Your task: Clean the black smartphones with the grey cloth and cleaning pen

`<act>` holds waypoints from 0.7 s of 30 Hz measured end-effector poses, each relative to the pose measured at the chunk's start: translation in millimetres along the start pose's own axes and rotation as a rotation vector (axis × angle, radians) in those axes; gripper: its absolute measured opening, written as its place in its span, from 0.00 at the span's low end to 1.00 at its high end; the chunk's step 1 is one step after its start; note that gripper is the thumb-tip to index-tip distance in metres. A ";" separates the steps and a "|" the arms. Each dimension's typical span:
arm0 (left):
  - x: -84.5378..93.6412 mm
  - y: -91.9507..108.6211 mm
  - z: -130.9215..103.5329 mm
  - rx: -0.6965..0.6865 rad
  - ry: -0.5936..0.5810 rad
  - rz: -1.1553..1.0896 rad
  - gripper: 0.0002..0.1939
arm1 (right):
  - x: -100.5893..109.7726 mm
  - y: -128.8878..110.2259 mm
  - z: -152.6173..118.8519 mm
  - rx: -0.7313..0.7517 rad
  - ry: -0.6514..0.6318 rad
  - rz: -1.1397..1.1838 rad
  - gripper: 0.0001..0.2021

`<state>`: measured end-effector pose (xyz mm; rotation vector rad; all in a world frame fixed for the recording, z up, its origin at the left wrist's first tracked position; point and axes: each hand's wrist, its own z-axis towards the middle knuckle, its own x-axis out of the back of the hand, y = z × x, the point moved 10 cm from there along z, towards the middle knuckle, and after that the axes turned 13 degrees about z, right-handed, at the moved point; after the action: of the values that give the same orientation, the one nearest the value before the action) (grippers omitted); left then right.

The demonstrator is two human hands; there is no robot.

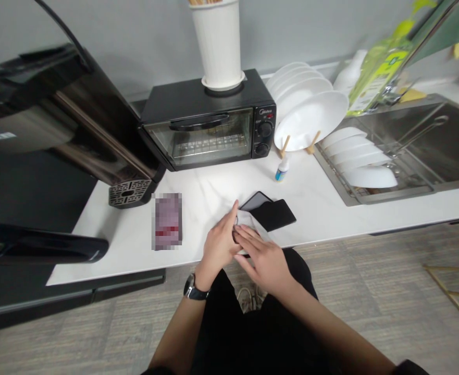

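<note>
My left hand point(220, 244), with a black-strapped watch point(195, 289) on its wrist, is closed at the counter's front edge around a small dark-edged thing, mostly hidden by fingers. Over it lie the fingers of my right hand point(267, 264), pressed together on a light grey cloth point(255, 224). The cloth spreads out between and beyond both hands. Just past it, a flat black pouch or case point(276, 214) rests on the counter, overlapping a grey-faced, dark-rimmed flat piece point(257, 200). Further back stands a small white dropper bottle point(282, 170) with a blue label.
A pixelated purple packet point(167, 221) lies on the white counter point(203, 190) to the left. Behind are a toaster oven point(209, 133) with a white container point(219, 47) on top, and racked plates point(311, 120). A black drinks machine point(57, 120) stands left; a sink point(428, 140) is right.
</note>
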<state>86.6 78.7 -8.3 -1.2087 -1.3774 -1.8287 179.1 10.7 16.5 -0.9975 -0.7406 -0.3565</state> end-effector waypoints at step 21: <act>3.4 5.9 3.6 -0.002 -0.004 -0.050 0.58 | 58.3 45.9 -22.9 -0.022 0.044 -0.157 0.23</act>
<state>91.2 80.5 -2.3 -1.1894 -1.4205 -1.8635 256.2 17.9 21.2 -0.9520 -0.7785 -0.5226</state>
